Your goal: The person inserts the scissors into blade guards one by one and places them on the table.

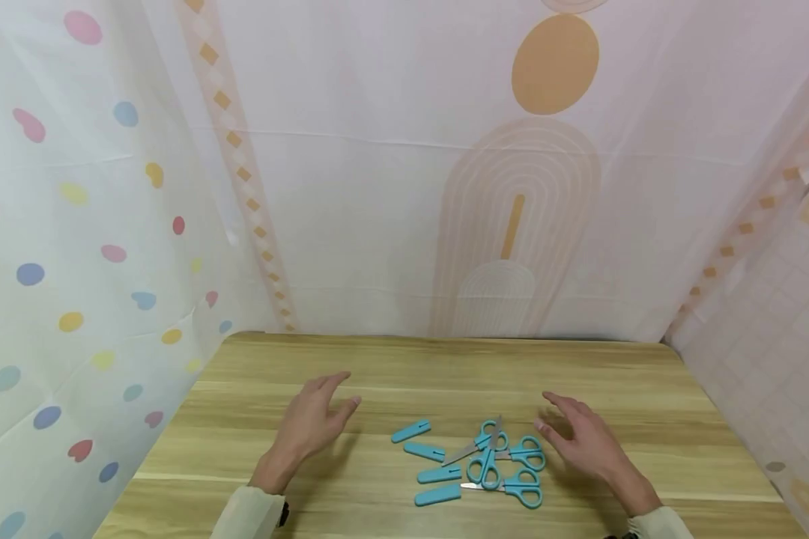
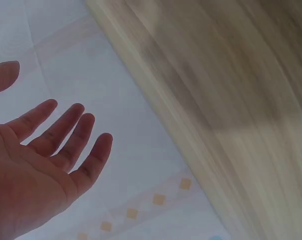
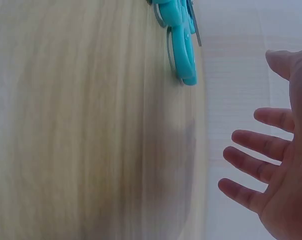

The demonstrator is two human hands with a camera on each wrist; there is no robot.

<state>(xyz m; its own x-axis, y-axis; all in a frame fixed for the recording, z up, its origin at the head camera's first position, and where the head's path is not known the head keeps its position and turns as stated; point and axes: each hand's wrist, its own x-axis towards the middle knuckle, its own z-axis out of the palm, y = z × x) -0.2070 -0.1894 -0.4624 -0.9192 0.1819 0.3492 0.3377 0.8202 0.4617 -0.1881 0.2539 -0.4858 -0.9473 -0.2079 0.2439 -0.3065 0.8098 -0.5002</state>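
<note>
Several pairs of scissors with turquoise handles lie in an overlapping pile on the table, among them a lower pair point(image 1: 524, 490) and one with its blade pointing away point(image 1: 484, 473). Left of them several turquoise blade covers sit in a loose column, from the far cover point(image 1: 411, 431) to the near cover point(image 1: 438, 495). My left hand point(image 1: 310, 419) is held over the table left of the covers, fingers relaxed and holding nothing. To the right of the scissors hovers my right hand point(image 1: 585, 438), its fingers spread and without a hold. Scissor handles point(image 3: 183, 55) show in the right wrist view.
The wood-grain table point(image 1: 377, 367) runs back to a pale patterned curtain point(image 1: 364, 224). A dotted curtain point(image 1: 74, 284) hangs along the left side, and another pale curtain point(image 1: 775, 359) borders the right.
</note>
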